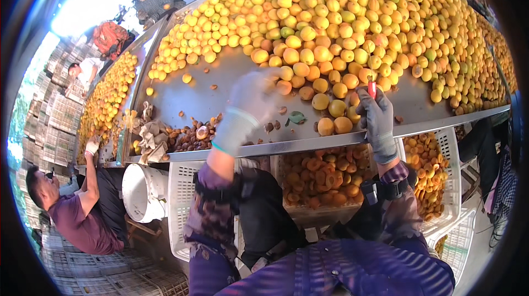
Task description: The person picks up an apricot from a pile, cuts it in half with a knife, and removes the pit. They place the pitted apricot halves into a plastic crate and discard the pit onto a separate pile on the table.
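My left hand [250, 100], in a pale glove with a teal cuff edge, is smeared by motion over the metal table, at the near edge of a heap of apricots [330, 15]; its fingers cannot be made out. In a grey glove, my right hand [378, 122] is closed round a small knife with a red handle [372, 90], its thin blade pointing up toward the fruit. Several orange apricots lie just left of that hand. Between my hands a green leaf [296, 118] rests on the metal.
Brown pits [193, 137] and a crumpled cloth [151, 139] lie along the table's front rim [308, 144]. Below stand a crate of halved apricots [325, 180], white plastic crates [449, 169] and a white bucket [144, 194]. A person in maroon [91, 213] works at left; others are beyond.
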`<state>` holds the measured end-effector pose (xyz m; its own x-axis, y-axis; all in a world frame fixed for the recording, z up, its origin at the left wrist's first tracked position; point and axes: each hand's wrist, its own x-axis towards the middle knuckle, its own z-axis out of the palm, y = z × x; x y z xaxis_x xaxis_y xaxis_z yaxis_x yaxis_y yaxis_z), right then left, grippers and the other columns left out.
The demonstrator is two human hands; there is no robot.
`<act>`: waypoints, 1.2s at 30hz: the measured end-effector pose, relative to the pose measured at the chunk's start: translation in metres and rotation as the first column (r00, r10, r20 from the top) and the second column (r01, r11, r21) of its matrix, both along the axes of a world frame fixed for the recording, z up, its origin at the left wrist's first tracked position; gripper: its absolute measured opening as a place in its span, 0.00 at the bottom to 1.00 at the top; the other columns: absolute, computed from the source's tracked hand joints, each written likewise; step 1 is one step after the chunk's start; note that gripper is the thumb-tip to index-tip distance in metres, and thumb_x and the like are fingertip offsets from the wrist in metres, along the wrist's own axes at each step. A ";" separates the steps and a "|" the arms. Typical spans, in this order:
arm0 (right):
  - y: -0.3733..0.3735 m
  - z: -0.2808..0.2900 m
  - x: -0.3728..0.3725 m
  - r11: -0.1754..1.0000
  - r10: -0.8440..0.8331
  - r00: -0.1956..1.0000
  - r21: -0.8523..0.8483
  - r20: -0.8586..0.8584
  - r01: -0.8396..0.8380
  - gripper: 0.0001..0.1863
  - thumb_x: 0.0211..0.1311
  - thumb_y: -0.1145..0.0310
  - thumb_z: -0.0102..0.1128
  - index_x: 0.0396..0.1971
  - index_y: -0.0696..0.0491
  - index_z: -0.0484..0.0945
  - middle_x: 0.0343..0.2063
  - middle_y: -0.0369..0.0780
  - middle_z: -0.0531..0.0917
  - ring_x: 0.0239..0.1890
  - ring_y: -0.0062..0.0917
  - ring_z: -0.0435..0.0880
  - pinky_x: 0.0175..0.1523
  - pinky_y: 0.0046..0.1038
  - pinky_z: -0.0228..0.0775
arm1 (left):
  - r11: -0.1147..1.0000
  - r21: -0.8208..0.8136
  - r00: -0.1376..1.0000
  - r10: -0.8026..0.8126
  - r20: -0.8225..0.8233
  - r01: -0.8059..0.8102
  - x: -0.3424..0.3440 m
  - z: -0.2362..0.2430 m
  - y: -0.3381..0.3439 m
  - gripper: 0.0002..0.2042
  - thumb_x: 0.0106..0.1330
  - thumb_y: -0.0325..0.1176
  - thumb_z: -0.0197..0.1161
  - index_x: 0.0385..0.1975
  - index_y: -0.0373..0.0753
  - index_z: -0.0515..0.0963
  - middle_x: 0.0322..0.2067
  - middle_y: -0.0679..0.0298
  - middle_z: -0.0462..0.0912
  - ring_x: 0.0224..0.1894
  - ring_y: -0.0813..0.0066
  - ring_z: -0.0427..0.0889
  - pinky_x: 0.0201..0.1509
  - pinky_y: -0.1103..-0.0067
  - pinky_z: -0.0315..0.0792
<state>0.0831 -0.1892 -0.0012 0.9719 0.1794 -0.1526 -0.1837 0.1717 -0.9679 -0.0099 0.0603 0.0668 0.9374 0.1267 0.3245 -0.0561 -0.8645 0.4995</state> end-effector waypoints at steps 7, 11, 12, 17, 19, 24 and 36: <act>0.009 0.000 0.001 1.000 0.015 0.999 0.025 0.044 -0.016 0.08 0.64 0.66 0.59 0.37 0.55 0.78 0.18 0.29 0.74 0.15 0.07 0.65 0.18 0.12 0.53 | 0.748 -0.586 0.951 0.248 -0.187 -0.311 0.057 -0.079 0.114 0.17 0.61 0.33 0.66 0.49 0.37 0.77 0.43 0.60 0.82 0.39 0.72 0.81 0.44 0.78 0.74; 0.004 -0.003 0.001 0.999 0.034 0.999 0.018 0.028 -0.035 0.07 0.64 0.67 0.59 0.38 0.54 0.78 0.18 0.28 0.73 0.15 0.07 0.66 0.18 0.11 0.51 | 0.592 -0.732 0.928 0.338 -0.156 -0.338 0.085 -0.097 0.119 0.21 0.64 0.38 0.64 0.53 0.34 0.74 0.47 0.65 0.78 0.45 0.78 0.77 0.46 0.80 0.72; 0.005 -0.004 0.000 0.998 0.044 0.998 0.040 0.040 -0.045 0.07 0.64 0.67 0.59 0.38 0.54 0.78 0.18 0.27 0.73 0.16 0.07 0.67 0.19 0.11 0.52 | 0.555 -0.775 0.930 0.352 -0.110 -0.302 0.093 -0.102 0.124 0.23 0.66 0.42 0.61 0.56 0.35 0.73 0.48 0.67 0.78 0.46 0.78 0.76 0.45 0.77 0.73; -0.004 -0.001 -0.001 0.997 0.051 0.999 0.055 -0.003 -0.051 0.07 0.65 0.70 0.57 0.40 0.55 0.77 0.21 0.27 0.74 0.19 0.07 0.71 0.20 0.11 0.55 | 0.498 -0.826 0.939 0.326 -0.105 -0.265 0.127 -0.116 0.122 0.24 0.65 0.41 0.63 0.56 0.34 0.71 0.49 0.64 0.77 0.49 0.76 0.74 0.51 0.77 0.70; -0.001 0.003 -0.003 0.995 0.063 0.998 0.076 -0.021 -0.061 0.08 0.65 0.70 0.57 0.41 0.54 0.77 0.22 0.27 0.74 0.19 0.07 0.71 0.20 0.11 0.56 | 0.456 -0.870 0.957 0.283 -0.060 -0.189 0.136 -0.131 0.142 0.24 0.63 0.38 0.66 0.55 0.33 0.70 0.47 0.64 0.78 0.48 0.77 0.74 0.54 0.80 0.68; -0.004 0.002 0.000 0.997 0.060 0.997 0.042 -0.044 -0.059 0.09 0.65 0.70 0.57 0.43 0.55 0.76 0.23 0.28 0.74 0.20 0.08 0.71 0.20 0.11 0.57 | 0.416 -0.888 0.933 0.357 -0.040 -0.198 0.154 -0.145 0.131 0.13 0.62 0.35 0.67 0.42 0.37 0.77 0.40 0.69 0.78 0.44 0.79 0.74 0.51 0.80 0.69; -0.001 0.001 -0.001 0.995 0.086 0.996 0.053 -0.009 -0.086 0.09 0.65 0.69 0.58 0.41 0.58 0.76 0.25 0.31 0.76 0.23 0.12 0.73 0.28 0.14 0.64 | 0.223 -0.961 0.976 0.181 -0.123 -0.163 0.129 -0.140 0.095 0.16 0.65 0.39 0.63 0.47 0.36 0.76 0.42 0.68 0.78 0.44 0.78 0.74 0.52 0.79 0.68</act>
